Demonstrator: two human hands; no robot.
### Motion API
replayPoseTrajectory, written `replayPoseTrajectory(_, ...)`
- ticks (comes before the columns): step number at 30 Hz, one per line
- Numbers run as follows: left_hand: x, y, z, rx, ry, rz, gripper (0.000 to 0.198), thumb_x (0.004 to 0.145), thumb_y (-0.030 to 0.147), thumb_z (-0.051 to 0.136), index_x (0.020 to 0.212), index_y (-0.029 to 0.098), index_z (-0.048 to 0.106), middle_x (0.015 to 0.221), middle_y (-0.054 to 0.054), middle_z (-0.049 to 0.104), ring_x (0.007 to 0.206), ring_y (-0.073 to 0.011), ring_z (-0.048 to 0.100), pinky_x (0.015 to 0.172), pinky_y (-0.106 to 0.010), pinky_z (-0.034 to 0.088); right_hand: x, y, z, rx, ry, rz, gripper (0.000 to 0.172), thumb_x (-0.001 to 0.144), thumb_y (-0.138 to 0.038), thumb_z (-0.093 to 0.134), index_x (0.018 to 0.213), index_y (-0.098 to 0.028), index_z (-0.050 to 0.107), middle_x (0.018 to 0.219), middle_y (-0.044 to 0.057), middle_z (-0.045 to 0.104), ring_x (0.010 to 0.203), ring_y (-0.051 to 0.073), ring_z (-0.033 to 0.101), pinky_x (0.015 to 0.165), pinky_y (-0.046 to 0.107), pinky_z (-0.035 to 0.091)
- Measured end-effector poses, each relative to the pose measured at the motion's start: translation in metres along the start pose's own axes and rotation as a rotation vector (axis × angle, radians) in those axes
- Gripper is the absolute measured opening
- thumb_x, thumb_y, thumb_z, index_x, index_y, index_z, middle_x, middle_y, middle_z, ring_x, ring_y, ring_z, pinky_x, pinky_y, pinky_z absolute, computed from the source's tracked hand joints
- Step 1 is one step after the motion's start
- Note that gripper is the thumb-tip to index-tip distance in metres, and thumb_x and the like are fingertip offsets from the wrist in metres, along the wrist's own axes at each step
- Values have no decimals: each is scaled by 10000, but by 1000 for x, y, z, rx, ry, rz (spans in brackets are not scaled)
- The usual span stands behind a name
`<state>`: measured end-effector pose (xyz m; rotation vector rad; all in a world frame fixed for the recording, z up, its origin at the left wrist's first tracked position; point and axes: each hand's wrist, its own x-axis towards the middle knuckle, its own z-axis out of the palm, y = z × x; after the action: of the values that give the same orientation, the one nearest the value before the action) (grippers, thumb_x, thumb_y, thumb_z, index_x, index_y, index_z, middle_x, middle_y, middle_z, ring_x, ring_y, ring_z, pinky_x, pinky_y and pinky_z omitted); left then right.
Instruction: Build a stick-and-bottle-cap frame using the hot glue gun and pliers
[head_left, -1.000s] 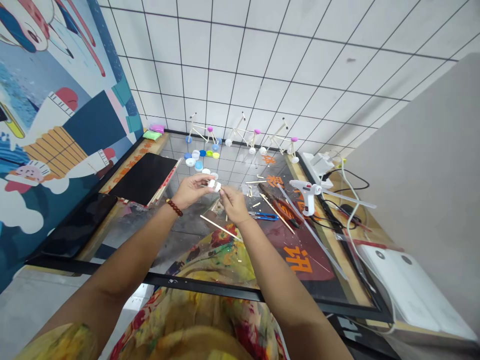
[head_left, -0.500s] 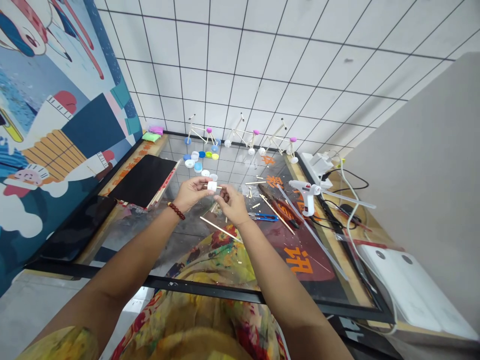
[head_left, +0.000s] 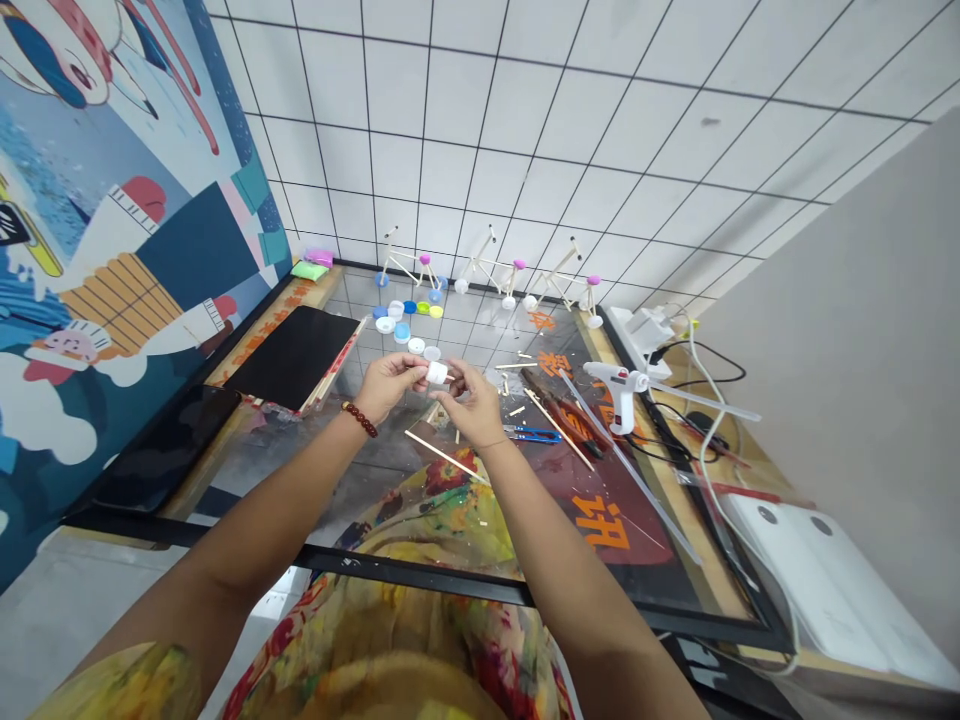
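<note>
My left hand (head_left: 391,383) and my right hand (head_left: 471,400) meet above the glass table (head_left: 330,470), both pinching a small white bottle cap (head_left: 436,373) with a thin wooden stick through it. The left hand, with a bead bracelet on its wrist, grips the cap from the left. The right hand's fingertips close on it from the right. A long wooden stick (head_left: 445,456) lies on the glass just below my hands.
Coloured bottle caps (head_left: 405,318) lie beyond my hands. Three stick-and-cap models (head_left: 487,275) stand by the tiled wall. A white glue gun (head_left: 621,388), blue scissors (head_left: 531,434), loose sticks and cables lie to the right. A black board (head_left: 292,355) lies on the left.
The cap has turned between my fingers, and both hands have shifted slightly right. The camera view has drifted a little as well.
</note>
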<state>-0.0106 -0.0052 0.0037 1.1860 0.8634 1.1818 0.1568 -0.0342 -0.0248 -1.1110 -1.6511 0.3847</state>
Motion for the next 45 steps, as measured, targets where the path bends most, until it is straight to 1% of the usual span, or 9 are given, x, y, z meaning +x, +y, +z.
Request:
replayPoseTrajectory(3, 0, -1, 1, 7, 13, 11, 312, 594, 335, 832, 761, 121, 678, 687, -10, 683, 585, -109, 620, 605, -265, 537, 0, -2, 1, 29, 1, 9, 533, 740, -362, 754, 1221, -194, 599, 962, 65, 671, 633, 139, 540, 660, 314, 520)
replayPoseTrajectory(8, 0, -4, 3, 115, -34, 22, 275, 664, 341, 789, 750, 133, 632, 635, 9, 656, 526, -97, 598, 559, -240, 511, 1, -6, 0, 50, -17, 45, 300, 798, -338, 687, 1063, -199, 666, 914, 57, 699, 719, 160, 593, 693, 299, 517)
replayPoseTrajectory(16, 0, -5, 4, 70, 25, -29, 301, 697, 373, 778, 747, 143, 592, 619, -5, 646, 584, -127, 634, 607, -274, 552, 1, 3, -1, -64, -37, 33, 236, 895, -276, 514, 1044, -210, 685, 856, 53, 720, 746, 182, 640, 739, 311, 508)
replayPoseTrajectory(19, 1, -4, 3, 35, -49, -14, 327, 671, 358, 797, 839, 141, 620, 791, -44, 690, 660, -132, 649, 637, -291, 565, 0, 1, -4, -138, -74, 27, 232, 919, -282, 470, 911, -217, 693, 765, 40, 697, 731, 184, 633, 721, 295, 489)
replayPoseTrajectory(23, 0, 2, -2, 160, -237, 137, 441, 603, 237, 821, 1020, 161, 701, 1137, -96, 676, 897, -175, 668, 820, -327, 559, -1, -2, -8, -152, -128, 61, 229, 917, -300, 486, 828, -220, 682, 708, 21, 675, 696, 184, 616, 660, 278, 461)
replayPoseTrajectory(27, -2, 3, -3, 360, -191, 199, 329, 651, 253, 787, 968, 168, 762, 1030, -82, 734, 908, -213, 681, 861, -354, 556, -1, 0, -7, -182, -123, 52, 212, 903, -270, 494, 845, -225, 693, 735, 30, 700, 701, 195, 625, 672, 293, 468)
replayPoseTrajectory(34, -4, -12, 4, 176, -150, -26, 440, 624, 289, 805, 1029, 127, 740, 845, -62, 759, 693, -172, 682, 734, -367, 594, -2, 3, -5, -324, -96, -3, 199, 864, -180, 494, 838, -223, 687, 829, 65, 726, 785, 222, 648, 726, 315, 477)
replayPoseTrajectory(42, -2, -8, 1, 329, -161, 215, 338, 650, 215, 744, 984, 166, 764, 1088, -95, 721, 937, -211, 684, 871, -337, 551, -1, 0, -10, -267, -163, -18, 212, 899, -238, 475, 828, -215, 673, 766, 46, 691, 711, 197, 604, 663, 290, 433)
replayPoseTrajectory(45, 0, -1, -5, 276, -250, 186, 324, 649, 227, 761, 965, 156, 756, 1097, -105, 712, 966, -221, 674, 875, -347, 539, 1, 1, -12, -153, -214, 5, 240, 917, -271, 467, 819, -216, 679, 755, 31, 676, 709, 190, 602, 662, 290, 433)
